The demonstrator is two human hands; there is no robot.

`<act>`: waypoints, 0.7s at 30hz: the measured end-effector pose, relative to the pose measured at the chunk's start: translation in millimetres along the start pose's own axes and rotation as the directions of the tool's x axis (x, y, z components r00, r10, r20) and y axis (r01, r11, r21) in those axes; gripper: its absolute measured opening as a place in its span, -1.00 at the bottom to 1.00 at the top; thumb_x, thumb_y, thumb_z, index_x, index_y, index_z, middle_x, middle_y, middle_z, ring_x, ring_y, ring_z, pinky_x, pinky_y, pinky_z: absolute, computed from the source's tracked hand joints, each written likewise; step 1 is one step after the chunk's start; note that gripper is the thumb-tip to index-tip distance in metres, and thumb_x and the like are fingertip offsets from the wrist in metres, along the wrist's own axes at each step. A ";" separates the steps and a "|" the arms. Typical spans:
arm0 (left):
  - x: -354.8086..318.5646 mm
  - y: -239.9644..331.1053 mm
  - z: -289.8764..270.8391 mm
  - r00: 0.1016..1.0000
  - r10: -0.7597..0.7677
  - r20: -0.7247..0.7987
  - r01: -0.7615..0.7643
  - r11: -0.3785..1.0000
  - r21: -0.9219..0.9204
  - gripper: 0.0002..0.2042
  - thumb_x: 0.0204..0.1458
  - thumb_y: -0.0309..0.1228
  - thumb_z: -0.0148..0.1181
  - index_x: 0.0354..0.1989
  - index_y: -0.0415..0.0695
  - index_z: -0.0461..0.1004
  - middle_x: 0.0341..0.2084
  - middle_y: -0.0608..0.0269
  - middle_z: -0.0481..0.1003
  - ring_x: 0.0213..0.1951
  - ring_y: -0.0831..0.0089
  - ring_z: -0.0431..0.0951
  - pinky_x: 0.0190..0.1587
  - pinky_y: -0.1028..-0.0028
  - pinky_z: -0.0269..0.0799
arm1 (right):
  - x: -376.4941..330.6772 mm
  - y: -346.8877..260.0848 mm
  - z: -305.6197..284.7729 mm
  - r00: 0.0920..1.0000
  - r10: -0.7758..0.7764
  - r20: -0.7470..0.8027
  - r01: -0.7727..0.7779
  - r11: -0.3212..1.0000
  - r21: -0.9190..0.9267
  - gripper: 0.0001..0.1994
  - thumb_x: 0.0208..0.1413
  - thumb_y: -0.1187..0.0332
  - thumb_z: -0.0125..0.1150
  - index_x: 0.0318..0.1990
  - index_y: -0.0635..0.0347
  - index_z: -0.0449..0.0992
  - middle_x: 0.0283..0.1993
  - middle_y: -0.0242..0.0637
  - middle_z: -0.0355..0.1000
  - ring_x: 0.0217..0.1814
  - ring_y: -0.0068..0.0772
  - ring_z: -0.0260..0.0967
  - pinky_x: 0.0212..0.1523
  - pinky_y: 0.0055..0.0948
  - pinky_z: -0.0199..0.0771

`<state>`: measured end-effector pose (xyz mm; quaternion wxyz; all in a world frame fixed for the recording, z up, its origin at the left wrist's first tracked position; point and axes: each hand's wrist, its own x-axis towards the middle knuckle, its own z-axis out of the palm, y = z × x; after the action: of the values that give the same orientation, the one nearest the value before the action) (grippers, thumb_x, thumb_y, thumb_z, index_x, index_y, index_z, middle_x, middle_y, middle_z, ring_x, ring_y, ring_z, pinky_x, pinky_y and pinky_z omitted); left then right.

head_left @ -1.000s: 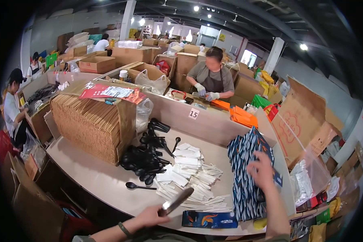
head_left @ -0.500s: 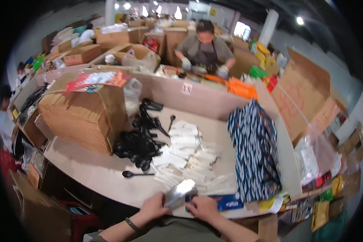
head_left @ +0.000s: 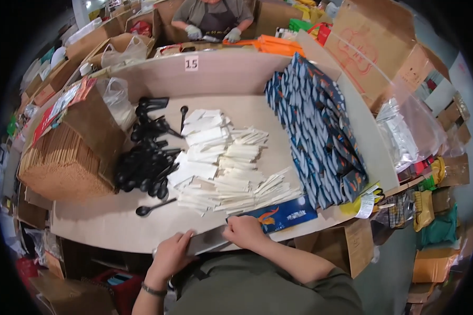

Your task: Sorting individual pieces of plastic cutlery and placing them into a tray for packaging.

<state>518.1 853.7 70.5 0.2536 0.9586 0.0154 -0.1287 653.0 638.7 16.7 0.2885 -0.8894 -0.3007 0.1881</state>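
My left hand (head_left: 174, 255) is closed around the left end of a flat silvery packet (head_left: 207, 241) at the table's front edge. At the packet's other end my right hand (head_left: 245, 232) is curled into a fist; its fingertips are hidden, so what they grip is unclear. A flat blue packet (head_left: 294, 214) with an orange design extends rightward from beside that fist. Just beyond both hands lie many thin white paper-wrapped sticks (head_left: 231, 191). Left of them is a heap of black plastic spoons (head_left: 144, 165), with one loose spoon (head_left: 155, 207) nearer me.
A thick stack of brown cardboard sheets (head_left: 65, 165) stands at the left. Overlapping blue patterned packets (head_left: 320, 136) cover the right side. A low partition (head_left: 226, 76) closes the back; beyond it works a gloved person (head_left: 213, 21). A large carton (head_left: 373, 47) stands at right.
My view has tilted down and shifted right. The silvery packet between my hands has come down toward me, and my left hand is now lower and farther from my right.
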 end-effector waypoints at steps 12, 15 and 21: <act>36.5 -89.1 -12.2 0.812 -0.048 -0.582 0.099 0.993 0.057 -0.55 -0.15 -0.44 0.41 -0.01 -0.17 0.49 -0.11 0.00 0.51 -0.05 -0.04 0.50 0.01 0.14 0.45 | 94.0 27.3 -56.2 0.960 -0.174 -0.219 0.155 0.982 -0.104 -0.80 0.05 0.21 0.21 -0.36 0.15 0.56 -0.28 -0.08 0.52 -0.15 0.06 0.49 -0.14 -0.03 0.48; 38.3 -109.3 -11.6 0.796 -0.142 -0.589 0.173 0.985 -0.004 -0.70 -0.11 -0.47 0.37 -0.15 -0.18 0.53 -0.22 0.04 0.52 -0.14 -0.01 0.52 -0.08 0.18 0.47 | 109.6 25.2 -54.4 0.969 -0.182 -0.168 0.153 0.972 -0.176 -0.79 0.03 0.21 0.26 -0.33 0.17 0.56 -0.27 -0.11 0.53 -0.13 0.03 0.48 -0.12 -0.05 0.48; 27.6 -106.5 2.5 0.678 -0.067 -0.732 0.083 0.996 -0.014 -0.89 -0.01 -0.47 0.30 -0.31 -0.16 0.53 -0.39 0.07 0.49 -0.29 0.02 0.50 -0.23 0.16 0.43 | 105.6 20.4 -83.1 0.975 -0.209 0.071 0.219 0.956 -0.196 -0.79 -0.01 0.25 0.33 -0.27 0.15 0.67 -0.28 -0.09 0.53 -0.18 0.02 0.48 -0.16 -0.11 0.47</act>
<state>534.1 944.2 10.0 0.2110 0.9313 0.1532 0.2542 783.0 660.1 50.3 0.2075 -0.8714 -0.4198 0.1463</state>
